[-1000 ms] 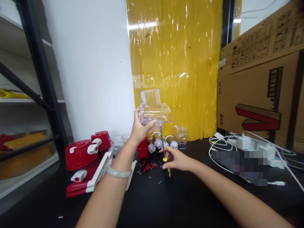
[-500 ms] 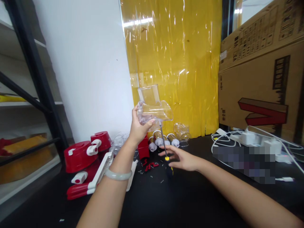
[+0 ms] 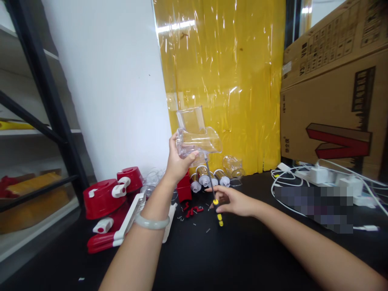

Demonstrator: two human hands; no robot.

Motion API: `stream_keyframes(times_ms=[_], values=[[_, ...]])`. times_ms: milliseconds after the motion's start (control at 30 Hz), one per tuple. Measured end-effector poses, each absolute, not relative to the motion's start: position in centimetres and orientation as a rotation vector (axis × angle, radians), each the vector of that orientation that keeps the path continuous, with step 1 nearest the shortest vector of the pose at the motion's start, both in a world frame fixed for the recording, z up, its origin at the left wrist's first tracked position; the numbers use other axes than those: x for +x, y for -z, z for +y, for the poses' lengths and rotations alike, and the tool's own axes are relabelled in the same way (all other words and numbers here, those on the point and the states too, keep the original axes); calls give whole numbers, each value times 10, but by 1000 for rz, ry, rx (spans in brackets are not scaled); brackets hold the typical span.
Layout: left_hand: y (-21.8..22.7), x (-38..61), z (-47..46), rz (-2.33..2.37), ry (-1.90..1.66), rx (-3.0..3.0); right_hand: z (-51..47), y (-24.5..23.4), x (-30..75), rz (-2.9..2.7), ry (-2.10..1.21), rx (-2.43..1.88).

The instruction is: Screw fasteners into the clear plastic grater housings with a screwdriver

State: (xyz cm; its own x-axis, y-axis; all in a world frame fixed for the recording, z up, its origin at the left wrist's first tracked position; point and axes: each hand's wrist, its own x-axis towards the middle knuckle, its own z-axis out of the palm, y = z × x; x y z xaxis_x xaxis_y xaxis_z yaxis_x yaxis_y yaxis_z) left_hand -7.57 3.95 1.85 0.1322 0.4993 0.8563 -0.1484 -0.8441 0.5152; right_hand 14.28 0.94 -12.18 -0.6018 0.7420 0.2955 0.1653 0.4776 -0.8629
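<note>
My left hand [image 3: 181,159] is closed round one end of a clear plastic housing [image 3: 200,139], raised above the table with its rectangular chute pointing up. A screwdriver [image 3: 216,204] with a black and yellow handle stands nearly upright below it, its tip meeting the housing's underside. My right hand [image 3: 232,201] has its thumb and fingers at the top of the screwdriver handle, gripping it. Small red parts [image 3: 192,211] and several screws [image 3: 207,230] lie on the black table below. Several white-ended cylinders with a gold pattern [image 3: 203,176] lie behind my hands.
Red round housings [image 3: 104,198] and a red and white handled part [image 3: 121,228] stand at the left. More clear plastic parts [image 3: 233,165] are at the back. White cables [image 3: 291,171] and adapters lie at the right, before a large cardboard box [image 3: 330,109].
My right hand's fingers have closed in on the screwdriver handle, which now shows more fully below them. The clear housing has stayed almost in place in my left hand.
</note>
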Motion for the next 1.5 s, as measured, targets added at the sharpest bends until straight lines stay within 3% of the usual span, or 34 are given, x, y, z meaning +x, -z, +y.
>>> stream_keyframes(times_ms=[133,333,533,700,900,1067,1233,1400,1500], values=[[-19,-76,39,347,-1754,1942,8,119,142,-2049,-869,-905],[-18,-76,39,348,-1762,1946,8,116,151,-2114,-1155,-684],[-19,-76,38,343,-1759,1936,11,119,149,-2044,-934,-841],[-19,-76,38,346,-1756,1932,8,113,154,-2095,-1247,-664],[-19,-77,39,355,-1757,1952,9,116,153,-2057,-1005,-840],[-19,-78,39,361,-1761,1952,5,112,154,-2125,-1224,-694],[-19,-78,39,350,-1758,1950,6,114,151,-2108,-972,-897],[-19,-79,38,354,-1756,1949,0,104,159,-2200,-1199,-725],[-19,-79,38,359,-1761,1949,2,106,157,-2187,-1146,-797]])
